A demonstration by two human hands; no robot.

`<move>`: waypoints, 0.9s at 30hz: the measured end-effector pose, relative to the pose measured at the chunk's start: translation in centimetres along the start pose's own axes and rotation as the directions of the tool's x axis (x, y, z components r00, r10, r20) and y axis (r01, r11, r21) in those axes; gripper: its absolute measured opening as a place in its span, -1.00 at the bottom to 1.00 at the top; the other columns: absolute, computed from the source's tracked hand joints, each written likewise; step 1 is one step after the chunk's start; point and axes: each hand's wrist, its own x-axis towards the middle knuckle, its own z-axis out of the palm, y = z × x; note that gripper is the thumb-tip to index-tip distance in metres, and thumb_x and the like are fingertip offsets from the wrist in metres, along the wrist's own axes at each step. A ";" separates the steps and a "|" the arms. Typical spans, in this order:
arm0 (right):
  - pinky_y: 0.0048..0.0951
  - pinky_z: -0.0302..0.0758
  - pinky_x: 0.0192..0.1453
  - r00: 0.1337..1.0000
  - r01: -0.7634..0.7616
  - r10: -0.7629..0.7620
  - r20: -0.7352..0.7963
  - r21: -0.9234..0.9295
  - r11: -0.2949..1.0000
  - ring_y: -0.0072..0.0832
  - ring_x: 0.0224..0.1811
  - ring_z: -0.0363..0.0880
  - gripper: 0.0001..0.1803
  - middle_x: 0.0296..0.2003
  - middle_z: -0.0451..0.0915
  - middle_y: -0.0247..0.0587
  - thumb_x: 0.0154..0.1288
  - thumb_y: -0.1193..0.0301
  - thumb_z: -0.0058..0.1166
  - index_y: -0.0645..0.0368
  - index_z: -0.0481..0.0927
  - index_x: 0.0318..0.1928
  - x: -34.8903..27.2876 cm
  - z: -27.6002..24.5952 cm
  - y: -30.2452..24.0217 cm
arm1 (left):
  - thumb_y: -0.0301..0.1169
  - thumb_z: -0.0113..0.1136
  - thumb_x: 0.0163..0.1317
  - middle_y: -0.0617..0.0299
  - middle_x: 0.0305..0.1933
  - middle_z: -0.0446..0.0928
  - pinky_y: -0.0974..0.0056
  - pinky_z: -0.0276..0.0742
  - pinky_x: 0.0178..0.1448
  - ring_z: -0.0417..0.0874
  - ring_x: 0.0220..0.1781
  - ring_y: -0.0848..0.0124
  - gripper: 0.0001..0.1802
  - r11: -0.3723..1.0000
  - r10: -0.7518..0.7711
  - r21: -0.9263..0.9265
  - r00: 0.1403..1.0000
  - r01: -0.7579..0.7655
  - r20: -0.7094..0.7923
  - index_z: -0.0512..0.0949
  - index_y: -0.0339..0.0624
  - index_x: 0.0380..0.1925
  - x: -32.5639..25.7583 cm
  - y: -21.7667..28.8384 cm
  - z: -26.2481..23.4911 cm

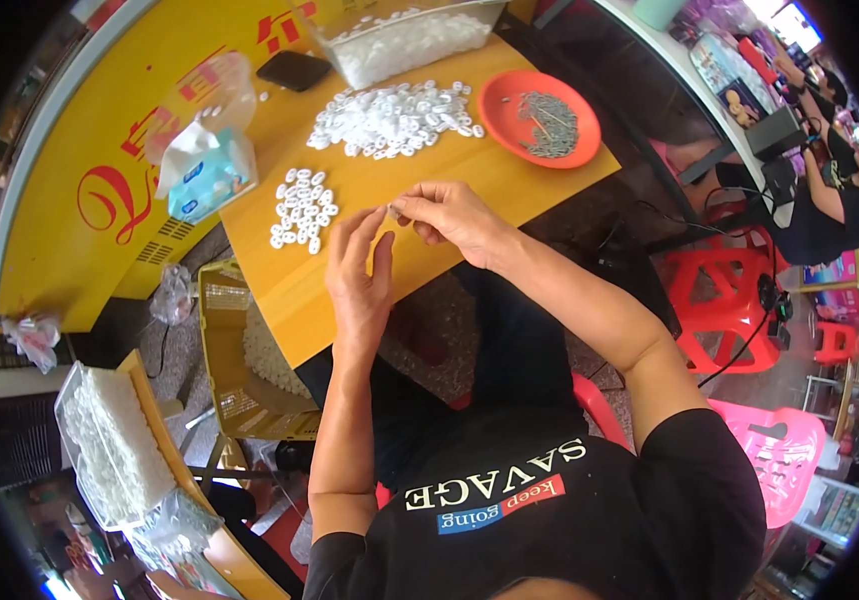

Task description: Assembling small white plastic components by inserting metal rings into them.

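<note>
My left hand [359, 270] and my right hand [454, 215] meet at the fingertips over the near part of the wooden table [289, 310]. Between them is a tiny thing, too small to name, pinched by my right thumb and fingers. The curled fingers of my left hand close in on it from the other side. Just left of my hands lies a small group of white oval plastic pieces [303, 210] with holes. Behind it spreads a bigger heap of the same pieces [389, 118]. An orange-red plate [494, 105] at the right holds many thin grey metal pieces.
A clear bin [349, 65] of white pieces stands at the back, beside a dark phone-like object [292, 70]. A tissue pack [211, 180] sits at the table's left edge. Below are a yellow crate [224, 340] and another filled bin [109, 440]. Red stools [714, 300] stand right.
</note>
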 end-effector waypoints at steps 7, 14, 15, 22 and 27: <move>-0.68 0.27 -0.49 0.988 -0.152 0.151 0.019 0.037 0.988 -0.75 -0.57 0.35 -0.76 -0.40 0.59 -0.41 0.40 0.25 0.11 0.17 0.65 -0.26 -2.6 -3.3 -0.8 | -0.68 0.20 0.18 0.03 -0.17 0.57 0.19 0.56 -0.10 0.63 -0.16 0.11 -0.74 0.999 0.039 -0.030 0.995 -0.037 0.090 0.57 -0.25 -0.11 0.3 1.1 2.6; -0.54 0.48 -0.33 0.979 0.121 -0.194 -0.056 -0.608 0.784 -0.65 -0.44 0.54 -0.69 -0.43 0.66 -0.35 0.32 0.19 0.16 0.22 0.69 -0.26 -1.4 -10.2 -2.2 | -0.54 0.25 0.25 0.12 -0.33 0.56 0.33 0.49 -0.16 0.58 -0.30 0.34 -0.91 0.961 -0.212 -0.150 0.967 0.233 0.141 0.54 -0.34 -0.29 0.2 0.8 4.0; -0.45 0.53 -0.24 0.935 0.190 -0.344 -0.089 -0.692 0.696 -0.54 -0.37 0.62 -0.72 -0.42 0.68 -0.26 0.28 0.23 0.18 0.21 0.69 -0.22 -0.4 -12.0 -2.5 | -0.44 0.23 0.32 0.24 -0.38 0.54 0.41 0.44 -0.19 0.50 -0.33 0.51 -0.85 0.872 -0.404 -0.221 0.896 0.438 0.182 0.54 -0.33 -0.29 -0.2 0.2 4.2; -0.23 0.52 -0.13 0.835 -0.007 -0.545 -0.079 -0.991 0.132 -0.19 -0.25 0.63 -0.87 -0.31 0.63 -0.14 0.24 0.39 0.15 0.16 0.67 -0.25 2.3 -19.5 -4.8 | -0.36 0.19 0.38 0.38 -0.37 0.49 0.49 0.36 -0.23 0.41 -0.32 0.65 -0.81 0.744 -0.488 -0.415 0.850 0.523 0.197 0.54 -0.30 -0.28 -0.5 -1.6 5.1; -0.11 0.53 -0.11 0.859 0.018 -0.513 0.011 -1.000 0.007 -0.13 -0.19 0.64 -0.87 -0.29 0.65 -0.12 0.22 0.38 0.15 0.15 0.66 -0.31 3.4 -19.7 -5.1 | -0.36 0.18 0.38 0.40 -0.39 0.48 0.51 0.33 -0.23 0.40 -0.33 0.65 -0.81 0.716 -0.492 -0.453 0.844 0.532 0.213 0.54 -0.30 -0.27 -0.4 -1.3 4.9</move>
